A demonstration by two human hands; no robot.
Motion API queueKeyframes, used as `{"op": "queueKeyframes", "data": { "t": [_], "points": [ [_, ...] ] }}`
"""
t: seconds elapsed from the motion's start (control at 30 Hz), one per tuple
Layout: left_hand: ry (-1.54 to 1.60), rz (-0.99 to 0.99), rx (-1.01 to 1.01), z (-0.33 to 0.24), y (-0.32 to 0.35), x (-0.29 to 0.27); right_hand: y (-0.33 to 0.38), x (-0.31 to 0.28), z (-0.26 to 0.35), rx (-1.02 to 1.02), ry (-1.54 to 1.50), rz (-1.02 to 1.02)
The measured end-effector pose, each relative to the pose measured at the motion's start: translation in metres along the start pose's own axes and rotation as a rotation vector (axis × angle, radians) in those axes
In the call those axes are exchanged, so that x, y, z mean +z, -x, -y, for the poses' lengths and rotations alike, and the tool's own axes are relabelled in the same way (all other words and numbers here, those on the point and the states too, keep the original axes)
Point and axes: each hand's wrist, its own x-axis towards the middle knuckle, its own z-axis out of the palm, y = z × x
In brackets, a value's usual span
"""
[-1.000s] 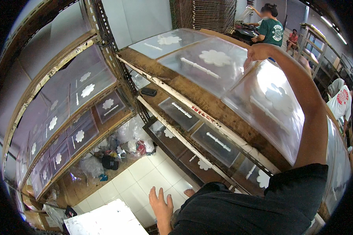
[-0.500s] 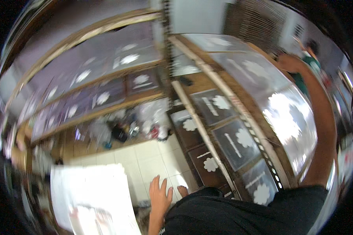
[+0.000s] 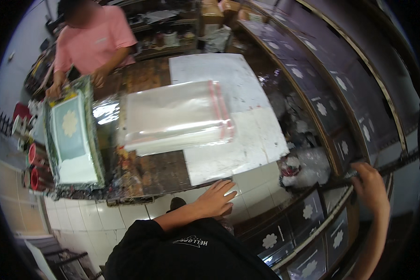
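Note:
My left hand (image 3: 216,199) is at the near edge of the worktable, beside the white sheet (image 3: 261,133), its fingers apart and empty. Out to the right, my right hand (image 3: 372,187) hovers by the shelf rail, fingers loosely spread with nothing visible in them. A stack of clear plastic bags (image 3: 172,114) with reddish strips along one end lies on the table, partly over the white sheet. At the table's left end rests a framed printing screen (image 3: 71,130) with a pale flower shape. A co-worker in a pink shirt (image 3: 95,39) has both hands at its far end.
On the right, wooden shelves hold clear sheets (image 3: 308,212) printed with white flower shapes. Crumpled clear plastic (image 3: 310,165) lies between table and shelves. Red containers (image 3: 38,156) stand left of the screen. Cardboard boxes (image 3: 211,18) are at the back.
My view has swung from the shelves to the worktable, bringing the co-worker and screen into sight. My right arm has come down from beside the upper rack; my left hand is now by the table edge.

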Motion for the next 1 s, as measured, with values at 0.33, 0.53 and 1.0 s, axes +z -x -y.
{"op": "queueKeyframes", "data": {
  "t": [0.33,0.53,1.0],
  "points": [
    [-0.278,-0.211,-0.484,0.063,0.12,-0.057,-0.091,0.28,0.065,0.234,-1.147,-0.245],
    [-0.308,-0.201,-0.51,0.091,0.153,-0.045,0.019,0.548,0.133,0.606,-1.516,0.269],
    [-0.148,-0.728,-0.509,0.078,0.139,-0.084,0.102,0.636,0.122,0.761,-1.267,0.52]
  ]
}}
